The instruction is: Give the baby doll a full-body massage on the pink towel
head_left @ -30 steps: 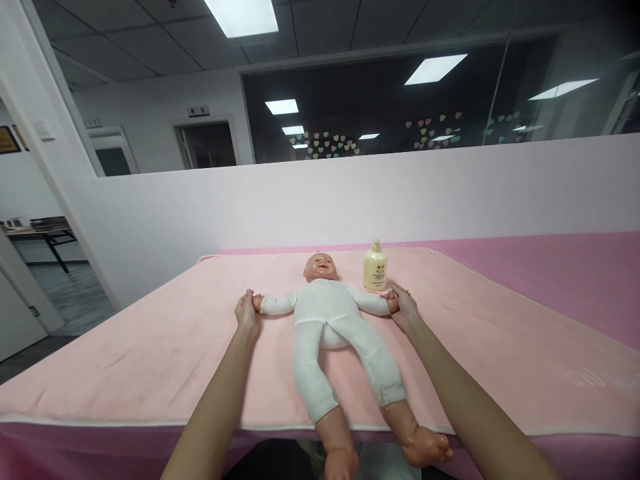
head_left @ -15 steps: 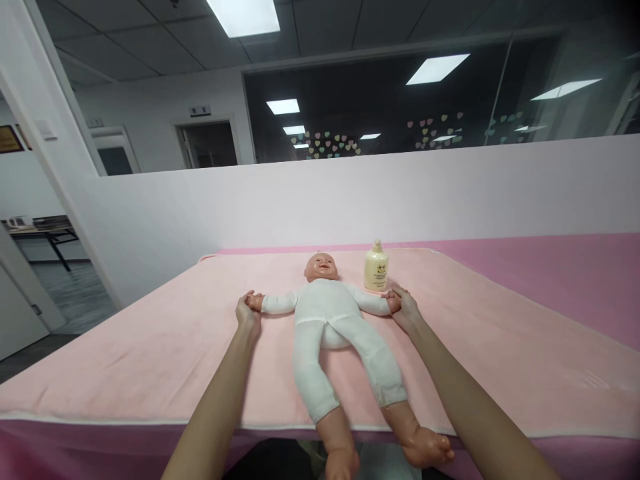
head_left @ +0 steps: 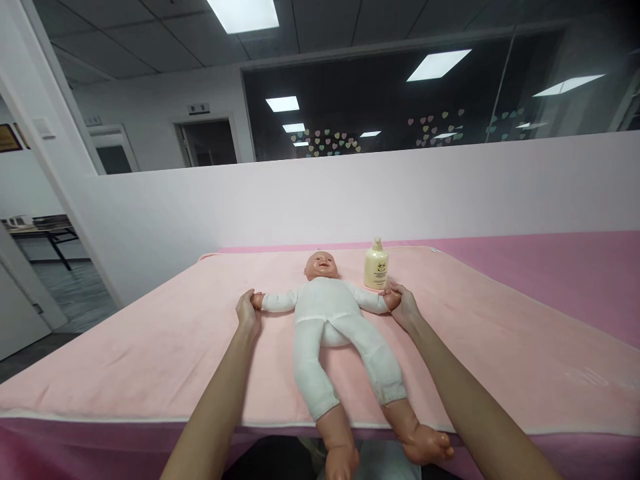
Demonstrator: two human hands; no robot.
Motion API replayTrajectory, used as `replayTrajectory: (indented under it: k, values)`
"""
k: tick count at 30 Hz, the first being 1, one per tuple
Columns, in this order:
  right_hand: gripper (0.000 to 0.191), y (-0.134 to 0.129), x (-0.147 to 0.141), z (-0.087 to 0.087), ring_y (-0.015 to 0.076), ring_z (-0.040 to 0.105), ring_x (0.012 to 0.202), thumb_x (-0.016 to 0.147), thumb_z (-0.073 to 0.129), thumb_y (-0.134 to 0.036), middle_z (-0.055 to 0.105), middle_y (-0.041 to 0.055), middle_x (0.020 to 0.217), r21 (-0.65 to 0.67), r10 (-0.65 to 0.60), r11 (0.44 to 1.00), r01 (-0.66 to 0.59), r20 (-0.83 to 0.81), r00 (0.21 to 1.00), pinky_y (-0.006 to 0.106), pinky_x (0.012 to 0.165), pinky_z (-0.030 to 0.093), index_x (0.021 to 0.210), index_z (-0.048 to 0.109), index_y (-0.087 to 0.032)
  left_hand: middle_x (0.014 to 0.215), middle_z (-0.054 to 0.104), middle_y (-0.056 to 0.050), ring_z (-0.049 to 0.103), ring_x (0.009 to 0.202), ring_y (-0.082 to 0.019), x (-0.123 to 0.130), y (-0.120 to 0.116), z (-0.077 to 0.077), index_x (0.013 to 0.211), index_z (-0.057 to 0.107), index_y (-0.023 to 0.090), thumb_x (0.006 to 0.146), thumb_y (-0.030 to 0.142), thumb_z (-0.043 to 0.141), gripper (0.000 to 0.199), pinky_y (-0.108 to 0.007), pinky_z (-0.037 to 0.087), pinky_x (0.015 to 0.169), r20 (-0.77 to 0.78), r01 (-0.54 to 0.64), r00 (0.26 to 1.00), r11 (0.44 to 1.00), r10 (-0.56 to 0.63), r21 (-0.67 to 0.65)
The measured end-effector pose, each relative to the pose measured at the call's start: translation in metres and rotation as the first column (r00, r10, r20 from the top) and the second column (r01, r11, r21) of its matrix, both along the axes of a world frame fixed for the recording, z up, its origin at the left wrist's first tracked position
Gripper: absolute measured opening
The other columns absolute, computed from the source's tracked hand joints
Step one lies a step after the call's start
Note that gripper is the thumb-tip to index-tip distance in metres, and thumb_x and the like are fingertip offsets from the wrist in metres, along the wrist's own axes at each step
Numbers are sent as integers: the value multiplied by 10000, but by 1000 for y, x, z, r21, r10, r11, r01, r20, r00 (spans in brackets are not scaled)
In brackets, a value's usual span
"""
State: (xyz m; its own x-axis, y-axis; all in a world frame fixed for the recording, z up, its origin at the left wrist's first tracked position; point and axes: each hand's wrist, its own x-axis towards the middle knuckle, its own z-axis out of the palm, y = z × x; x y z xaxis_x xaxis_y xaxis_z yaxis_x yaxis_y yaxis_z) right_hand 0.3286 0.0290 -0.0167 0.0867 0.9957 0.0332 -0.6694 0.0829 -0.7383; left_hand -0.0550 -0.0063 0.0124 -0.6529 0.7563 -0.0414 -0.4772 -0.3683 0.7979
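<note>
Doll (head_left: 327, 300) face-up between left grip (head_left: 247, 311) and right grip (head_left: 406, 309), one doll hand (head_left: 257, 301) inside each.

A room like an office, flat bright white ceiling light (head_left: 245, 13) high above the left hand (head_left: 247, 312), small grey sign (head_left: 199, 108) over a dark open doorway (head_left: 213, 143) beyond it, wide dark glass window (head_left: 370, 93) with pale heart shapes (head_left: 328, 143) beyond the right hand (head_left: 405, 308), black-legged table (head_left: 30, 232) far left of the left hand

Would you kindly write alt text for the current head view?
A person's left hand and right hand hold a baby doll in white by its hands. It lies face up on a pink blanket, a yellow bottle standing nearby.
</note>
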Motion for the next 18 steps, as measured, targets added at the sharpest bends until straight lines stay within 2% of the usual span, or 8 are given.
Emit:
replayTrajectory:
  k: [3,10,15,18]
  values:
    - [151,1,0,-2,125,533,532,579,673,-197,496,-44,492,-8,-45,999,46,33,998,269,589,491,632,532,-198,636,597,-17,576,592,-120,1,-1,-2,722,544,136,755,167,547,45,-252,465,610,-79,-7,997,1000,5,-19]
    - [242,3,-4,-5,98,492,463,574,774,-299,444,-77,441,39,-135,990,132,80,988,261,587,505,703,590,-211,631,601,-25,585,581,-131,3,-4,0,752,520,154,853,301,470,185,-279,469,626,-123,-27,992,999,21,-43]
    - [302,3,-5,-4,78,451,426,541,804,-325,424,-80,428,24,-130,991,129,72,989,255,570,509,613,536,-204,604,592,-28,583,564,-133,2,-2,1,753,507,153,856,276,446,171,-271,470,623,-44,-22,999,999,21,-25]
    - [322,0,-6,-2,90,474,442,533,806,-330,438,-78,440,42,-127,991,124,75,989,256,553,505,638,527,-210,573,577,-22,578,548,-129,2,0,2,764,500,151,855,238,425,148,-260,471,619,26,-2,1000,1000,3,-14]
